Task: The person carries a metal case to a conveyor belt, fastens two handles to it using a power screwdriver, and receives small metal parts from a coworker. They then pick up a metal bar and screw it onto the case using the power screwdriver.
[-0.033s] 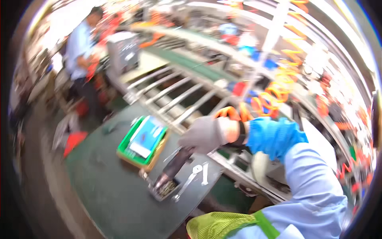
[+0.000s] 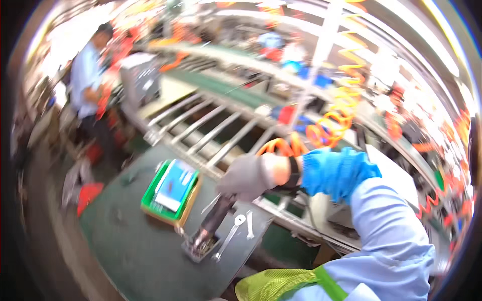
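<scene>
My right hand point(image 2: 245, 178), in a grey glove, is closed around a dark pistol-shaped power driver point(image 2: 217, 215). The tool slants down, its nose in or just over a small open box point(image 2: 205, 253) of small metal parts, too blurred to name. A combination wrench point(image 2: 230, 238) lies on the table beside that box. Close to it is a shorter silver piece point(image 2: 250, 226), perhaps another wrench. My left hand is out of the picture.
On the dark green table point(image 2: 125, 241) stands a green bin point(image 2: 146, 199) with a blue-and-white packet point(image 2: 175, 183). A roller conveyor point(image 2: 203, 131) runs behind. Orange coiled hose point(image 2: 326, 128) hangs near my wrist. A person in blue point(image 2: 86, 75) stands far left.
The whole scene has slid a little left and down in the picture as the view turned. My right hand holds the driver in the same place over the box.
</scene>
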`<state>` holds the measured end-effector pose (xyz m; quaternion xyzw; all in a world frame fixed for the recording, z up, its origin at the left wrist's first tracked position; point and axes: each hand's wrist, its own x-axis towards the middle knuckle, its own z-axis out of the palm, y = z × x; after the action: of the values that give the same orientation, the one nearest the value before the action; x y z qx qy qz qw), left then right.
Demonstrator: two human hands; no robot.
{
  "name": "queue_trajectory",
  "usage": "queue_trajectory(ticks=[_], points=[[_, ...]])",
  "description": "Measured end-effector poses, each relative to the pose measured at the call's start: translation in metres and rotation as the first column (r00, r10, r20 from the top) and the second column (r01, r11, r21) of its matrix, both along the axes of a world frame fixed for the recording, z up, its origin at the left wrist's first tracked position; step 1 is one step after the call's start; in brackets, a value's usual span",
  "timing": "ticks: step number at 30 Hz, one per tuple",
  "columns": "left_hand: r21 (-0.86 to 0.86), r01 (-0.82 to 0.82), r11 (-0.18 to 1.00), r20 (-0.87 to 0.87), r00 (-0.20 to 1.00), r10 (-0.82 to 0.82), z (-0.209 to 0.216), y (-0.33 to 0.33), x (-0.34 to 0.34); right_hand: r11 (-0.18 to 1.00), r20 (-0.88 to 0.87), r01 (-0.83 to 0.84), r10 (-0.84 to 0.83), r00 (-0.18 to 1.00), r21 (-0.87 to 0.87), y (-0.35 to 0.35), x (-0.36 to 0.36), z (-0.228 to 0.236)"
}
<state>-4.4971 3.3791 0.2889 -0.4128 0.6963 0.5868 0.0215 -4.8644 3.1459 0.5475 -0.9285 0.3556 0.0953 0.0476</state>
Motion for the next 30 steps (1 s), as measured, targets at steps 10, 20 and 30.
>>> queue_trajectory(ticks=[10, 20, 30], points=[[-0.278, -0.392, 0.877, -0.777, 0.629, 0.035, 0.232, -0.073, -0.393, 0.978, -0.421, 0.2, -0.157, 0.893, 0.06, 0.131, -0.155, 0.138], [0.414, -0.106, 0.904, -0.869, 0.249, 0.428, 0.234, -0.093, -0.634, 0.951, -0.058, 0.055, -0.076, 0.995, -0.304, 0.384, -0.329, 0.193], [0.025, -0.007, 1.0, -0.824, 0.566, 0.025, 0.372, -0.227, -0.785, 0.575, 0.3, 0.767, -0.706, 0.641, -0.285, 0.536, -0.455, 0.216]])
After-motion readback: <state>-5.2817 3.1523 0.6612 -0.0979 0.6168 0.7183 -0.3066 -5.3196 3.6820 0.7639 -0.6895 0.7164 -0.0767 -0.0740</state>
